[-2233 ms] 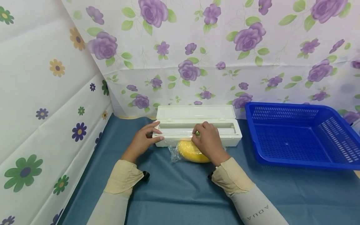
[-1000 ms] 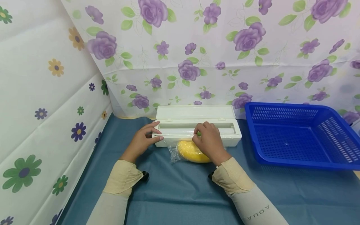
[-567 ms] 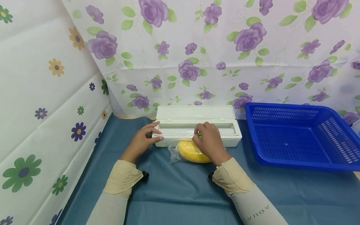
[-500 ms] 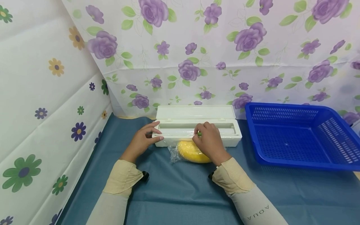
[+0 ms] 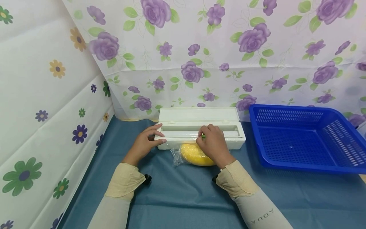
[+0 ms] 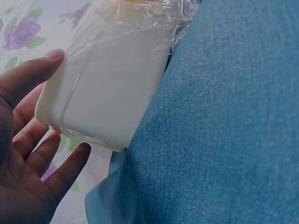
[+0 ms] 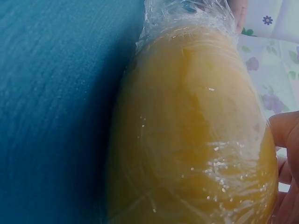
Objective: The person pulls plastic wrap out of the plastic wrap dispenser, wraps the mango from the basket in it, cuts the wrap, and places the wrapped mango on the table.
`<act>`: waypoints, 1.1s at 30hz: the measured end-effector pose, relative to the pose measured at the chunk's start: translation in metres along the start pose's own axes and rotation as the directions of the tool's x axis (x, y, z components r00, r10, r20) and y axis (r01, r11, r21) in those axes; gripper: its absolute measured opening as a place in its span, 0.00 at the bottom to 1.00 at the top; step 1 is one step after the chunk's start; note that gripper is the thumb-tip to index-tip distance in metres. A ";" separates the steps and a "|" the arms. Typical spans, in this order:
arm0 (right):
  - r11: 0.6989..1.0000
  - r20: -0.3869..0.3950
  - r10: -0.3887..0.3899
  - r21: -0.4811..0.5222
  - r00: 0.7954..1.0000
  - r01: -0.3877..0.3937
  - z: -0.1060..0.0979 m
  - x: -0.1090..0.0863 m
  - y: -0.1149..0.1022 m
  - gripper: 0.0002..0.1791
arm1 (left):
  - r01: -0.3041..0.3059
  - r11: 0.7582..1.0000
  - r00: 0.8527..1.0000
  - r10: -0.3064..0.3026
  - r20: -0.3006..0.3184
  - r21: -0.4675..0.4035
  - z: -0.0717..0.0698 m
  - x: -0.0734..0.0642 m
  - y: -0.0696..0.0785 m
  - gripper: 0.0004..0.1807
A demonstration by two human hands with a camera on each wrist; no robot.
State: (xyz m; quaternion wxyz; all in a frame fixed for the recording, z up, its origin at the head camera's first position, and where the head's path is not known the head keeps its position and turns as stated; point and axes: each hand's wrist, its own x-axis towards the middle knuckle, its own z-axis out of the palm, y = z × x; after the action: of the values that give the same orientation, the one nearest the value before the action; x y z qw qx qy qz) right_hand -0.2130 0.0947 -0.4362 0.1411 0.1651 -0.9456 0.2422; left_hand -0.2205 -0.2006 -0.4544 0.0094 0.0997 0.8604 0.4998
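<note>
A white cling film dispenser [image 5: 171,145] stands on the cloth with its lid [image 5: 198,114] raised and a roll inside. My left hand [image 5: 142,144] holds its left end, thumb [image 6: 55,54] at the front edge and fingers at the end. At the slotted front rail, my right hand [image 5: 213,144] pinches a small green slide cutter [image 5: 203,136], mostly hidden by the fingers. Clear cling film [image 6: 154,14] runs over the front to a smooth yellow oblong, fruit-like thing [image 5: 193,154] wrapped in it. That lies against the dispenser's front, its right part behind my right hand.
A blue plastic basket [image 5: 297,167] stands to the right of the dispenser. Blue cloth [image 5: 177,197] covers the table. Flowered sheets [image 5: 171,86] hang close behind and at the left side.
My right hand has edged very slightly to the right along the rail with the green slide cutter. My left hand, the dispenser and the wrapped yellow thing stay in place.
</note>
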 end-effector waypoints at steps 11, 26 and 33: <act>1.000 -0.026 -0.010 0.001 1.000 0.010 -0.002 -0.001 0.005 0.03 | 0.023 1.000 1.000 -0.023 0.009 -0.004 0.002 0.000 0.005 0.12; 1.000 -0.035 -0.018 0.006 0.999 0.018 -0.003 -0.002 0.007 0.03 | 0.030 1.000 0.999 -0.030 0.014 0.002 -0.001 -0.004 0.016 0.13; 1.000 -0.038 -0.014 0.018 0.999 0.015 -0.001 -0.001 0.009 0.03 | 0.033 0.999 0.999 -0.033 0.026 0.001 -0.003 -0.011 0.033 0.13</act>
State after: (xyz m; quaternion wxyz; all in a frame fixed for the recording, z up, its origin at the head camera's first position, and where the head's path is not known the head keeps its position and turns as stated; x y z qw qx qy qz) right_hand -0.2155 0.1030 -0.4400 0.1591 0.1687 -0.9394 0.2527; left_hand -0.2047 -0.1896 -0.4250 0.0288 0.0920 0.8618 0.4980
